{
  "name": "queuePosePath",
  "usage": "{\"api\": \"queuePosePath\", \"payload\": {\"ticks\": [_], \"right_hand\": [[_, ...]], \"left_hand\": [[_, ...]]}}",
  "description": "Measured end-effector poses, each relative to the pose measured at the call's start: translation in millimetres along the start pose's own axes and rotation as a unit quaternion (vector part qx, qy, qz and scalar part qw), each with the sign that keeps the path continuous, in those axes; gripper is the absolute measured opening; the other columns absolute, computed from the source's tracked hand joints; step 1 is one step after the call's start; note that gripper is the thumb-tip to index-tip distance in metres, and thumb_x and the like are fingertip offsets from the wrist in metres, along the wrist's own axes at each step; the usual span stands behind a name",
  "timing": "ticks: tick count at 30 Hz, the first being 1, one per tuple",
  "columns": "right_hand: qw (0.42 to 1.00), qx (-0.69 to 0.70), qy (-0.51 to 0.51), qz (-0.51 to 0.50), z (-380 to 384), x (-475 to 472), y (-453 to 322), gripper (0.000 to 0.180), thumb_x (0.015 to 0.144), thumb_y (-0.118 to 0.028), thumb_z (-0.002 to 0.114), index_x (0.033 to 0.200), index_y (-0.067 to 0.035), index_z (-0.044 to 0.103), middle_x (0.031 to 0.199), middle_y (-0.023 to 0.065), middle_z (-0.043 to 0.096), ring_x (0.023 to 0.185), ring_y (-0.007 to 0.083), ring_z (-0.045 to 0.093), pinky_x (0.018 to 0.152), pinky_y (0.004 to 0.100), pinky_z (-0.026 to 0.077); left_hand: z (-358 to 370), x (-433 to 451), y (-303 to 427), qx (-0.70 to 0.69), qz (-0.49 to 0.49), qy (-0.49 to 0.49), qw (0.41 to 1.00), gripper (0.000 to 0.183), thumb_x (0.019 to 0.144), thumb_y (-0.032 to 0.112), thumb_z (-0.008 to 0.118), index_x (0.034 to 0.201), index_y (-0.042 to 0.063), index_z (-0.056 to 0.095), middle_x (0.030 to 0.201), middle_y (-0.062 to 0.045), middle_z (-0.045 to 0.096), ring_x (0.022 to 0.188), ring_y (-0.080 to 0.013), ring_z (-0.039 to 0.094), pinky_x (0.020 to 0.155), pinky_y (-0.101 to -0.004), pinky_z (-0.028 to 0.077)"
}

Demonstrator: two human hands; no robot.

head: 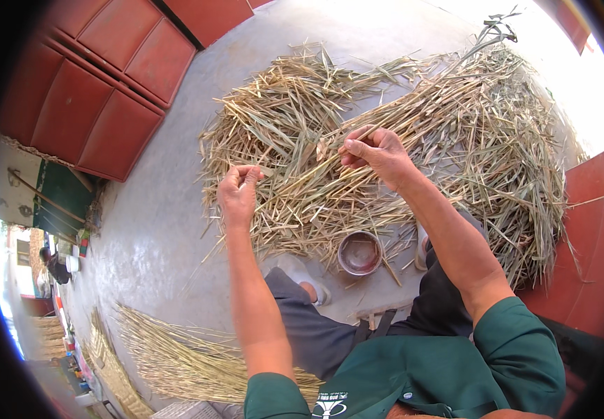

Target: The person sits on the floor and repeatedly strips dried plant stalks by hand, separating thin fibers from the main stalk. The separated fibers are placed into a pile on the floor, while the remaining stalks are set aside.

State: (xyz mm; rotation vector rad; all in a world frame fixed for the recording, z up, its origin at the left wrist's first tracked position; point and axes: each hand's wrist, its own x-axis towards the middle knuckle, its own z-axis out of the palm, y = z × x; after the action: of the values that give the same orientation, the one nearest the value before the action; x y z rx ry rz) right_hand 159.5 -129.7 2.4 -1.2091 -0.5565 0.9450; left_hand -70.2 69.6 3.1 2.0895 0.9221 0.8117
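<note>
My left hand (239, 191) is raised over the left part of a heap of dry reed stalks and leaves (281, 125), thumb and fingertips together on what looks like a pale leaf or strip. Higher and to the right, my right hand (372, 149) has its fingers curled around a thin dry stalk (367, 133). Under and beyond it, long stalks (417, 115) lie slanting across the heap. On the floor between my feet stands a round metal bowl (359, 253), its inside reddish brown.
A sheaf of thin stripped stalks (187, 356) lies at lower left, beside a woven mat (111, 372). Red padded panels (98, 99) stand at upper left, and a red panel (590, 241) at right. More leafy stalks (511, 157) are piled at right.
</note>
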Motion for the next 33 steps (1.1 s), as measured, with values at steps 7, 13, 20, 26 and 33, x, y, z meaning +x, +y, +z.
{"api": "queuePosePath", "payload": {"ticks": [7, 13, 20, 26, 33], "right_hand": [[0.998, 0.050, -0.008, 0.021, 15, 1, 16, 0.020, 0.095, -0.019, 0.071, 0.106, -0.002, 0.066, 0.094, 0.0107, 0.073, 0.082, 0.0173, 0.072, 0.072, 0.0295, 0.060], [0.998, 0.034, 0.051, -0.004, -6, 3, -1, 0.022, 0.095, -0.021, 0.071, 0.105, -0.002, 0.066, 0.092, 0.0088, 0.073, 0.080, 0.0145, 0.071, 0.070, 0.0265, 0.059], [0.998, 0.065, -0.020, 0.018, 12, -5, 5, 0.019, 0.095, -0.016, 0.070, 0.107, -0.001, 0.067, 0.095, 0.0094, 0.073, 0.086, 0.0172, 0.072, 0.076, 0.0289, 0.060], [0.998, -0.010, -0.051, -0.025, 14, -6, 5, 0.019, 0.094, -0.017, 0.072, 0.104, -0.002, 0.067, 0.093, 0.0096, 0.073, 0.085, 0.0156, 0.072, 0.076, 0.0281, 0.058], [0.995, -0.057, -0.080, 0.006, 11, -12, -2, 0.019, 0.095, -0.019, 0.071, 0.100, -0.002, 0.066, 0.089, 0.0097, 0.073, 0.082, 0.0147, 0.071, 0.072, 0.0277, 0.058]], "left_hand": [[43, -18, 52, 0.102, 0.272, -0.054, 0.955, 0.020, 0.085, 0.027, 0.076, 0.086, 0.007, 0.073, 0.082, -0.007, 0.071, 0.079, -0.0258, 0.065, 0.076, -0.0394, 0.047], [10, -13, 37, 0.161, 0.147, -0.107, 0.970, 0.010, 0.082, 0.020, 0.076, 0.086, 0.011, 0.074, 0.078, -0.006, 0.070, 0.077, -0.0257, 0.064, 0.077, -0.0382, 0.044], [32, -21, 64, -0.012, 0.050, -0.159, 0.986, 0.025, 0.085, 0.021, 0.079, 0.097, 0.000, 0.074, 0.086, -0.011, 0.075, 0.085, -0.0180, 0.071, 0.076, -0.0324, 0.054], [53, -22, 56, -0.174, -0.063, -0.211, 0.960, 0.016, 0.089, 0.012, 0.077, 0.096, -0.002, 0.073, 0.083, -0.006, 0.074, 0.075, -0.0077, 0.065, 0.070, -0.0237, 0.051], [45, -17, 47, -0.325, -0.219, -0.152, 0.907, 0.016, 0.088, 0.012, 0.078, 0.095, -0.001, 0.071, 0.084, -0.008, 0.074, 0.074, -0.0097, 0.067, 0.069, -0.0228, 0.052]]}}
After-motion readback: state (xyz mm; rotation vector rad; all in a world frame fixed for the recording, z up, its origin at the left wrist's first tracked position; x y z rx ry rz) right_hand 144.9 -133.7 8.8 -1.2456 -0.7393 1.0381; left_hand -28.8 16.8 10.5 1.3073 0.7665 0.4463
